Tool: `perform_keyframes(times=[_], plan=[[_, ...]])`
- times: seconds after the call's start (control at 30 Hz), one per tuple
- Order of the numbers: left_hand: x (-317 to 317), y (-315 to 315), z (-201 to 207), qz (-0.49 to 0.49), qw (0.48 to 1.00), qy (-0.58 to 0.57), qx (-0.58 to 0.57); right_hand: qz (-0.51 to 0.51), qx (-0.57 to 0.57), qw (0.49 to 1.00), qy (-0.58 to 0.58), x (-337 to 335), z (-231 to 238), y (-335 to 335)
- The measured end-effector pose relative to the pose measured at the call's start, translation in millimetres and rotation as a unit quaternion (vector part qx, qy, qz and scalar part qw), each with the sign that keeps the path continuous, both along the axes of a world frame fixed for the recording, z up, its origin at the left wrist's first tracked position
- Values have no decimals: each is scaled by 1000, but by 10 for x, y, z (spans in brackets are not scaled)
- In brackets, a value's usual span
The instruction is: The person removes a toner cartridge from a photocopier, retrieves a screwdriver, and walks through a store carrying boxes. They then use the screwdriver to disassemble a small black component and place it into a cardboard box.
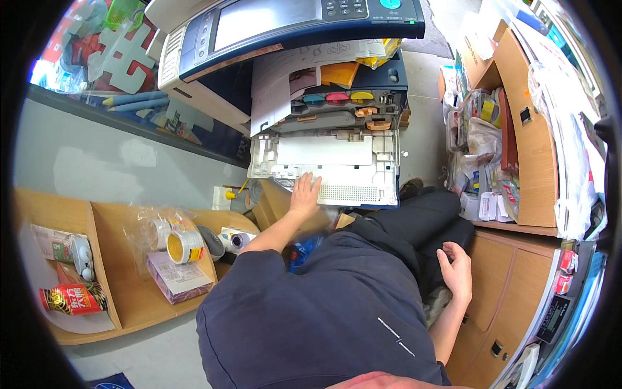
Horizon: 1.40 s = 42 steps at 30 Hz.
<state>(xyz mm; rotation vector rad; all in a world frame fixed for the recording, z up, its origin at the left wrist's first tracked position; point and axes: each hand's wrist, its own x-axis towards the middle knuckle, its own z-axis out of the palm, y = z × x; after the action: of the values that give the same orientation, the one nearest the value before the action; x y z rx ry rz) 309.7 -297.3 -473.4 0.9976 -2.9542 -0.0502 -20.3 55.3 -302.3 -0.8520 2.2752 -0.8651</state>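
In front of me stands a large office copier (265, 39) with its front cover (356, 176) folded down flat. Inside the opening, blue, pink and yellow coloured tabs (337, 97) sit in a row above a grey unit and orange levers (378, 126). My left hand (306, 192) lies on the near left edge of the lowered cover, fingers stretched out and holding nothing. Beside my right leg, my right hand (456, 267) hangs with its fingers apart, also with nothing in it. White sheets (271, 97) and an orange paper (339, 75) rest above the opening.
On the left, a wooden shelf (136, 292) holds a yellow-labelled tape roll (184, 246), a boxed pack (178, 275) and a red packet (72, 299). A wooden cabinet (512, 285) stands close on my right, below bagged clutter (483, 152). A cardboard box (269, 211) sits under the cover's left edge.
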Motion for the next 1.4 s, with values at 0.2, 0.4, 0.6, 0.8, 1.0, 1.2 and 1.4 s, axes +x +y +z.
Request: perform_keyframes(times=[0.2, 0.4, 0.6, 0.8, 1.0, 1.2, 1.4], plan=[[-130, -218, 242, -3, 993, 96, 72, -34, -8, 999, -15, -28, -87, 90], [-446, -1197, 384, 315, 863, 383, 93, -29, -30, 999, -17, -52, -111, 50], [-425, -1638, 554, 440, 836, 328, -12, -50, -21, 998, -16, -85, -81, 113], [-378, -1886, 487, 364, 872, 321, -58, -60, -15, 998, -16, -92, -74, 190], [-245, -2163, 141, 359, 851, 380, -43, -58, -13, 998, -2, -84, -53, 109], [34, -2922, -522, 458, 711, 510, 159, -48, -9, 999, 11, -108, 6, 53], [-91, -3031, -499, 431, 427, 755, 248, -60, -5, 998, 10, -109, -15, 74]])
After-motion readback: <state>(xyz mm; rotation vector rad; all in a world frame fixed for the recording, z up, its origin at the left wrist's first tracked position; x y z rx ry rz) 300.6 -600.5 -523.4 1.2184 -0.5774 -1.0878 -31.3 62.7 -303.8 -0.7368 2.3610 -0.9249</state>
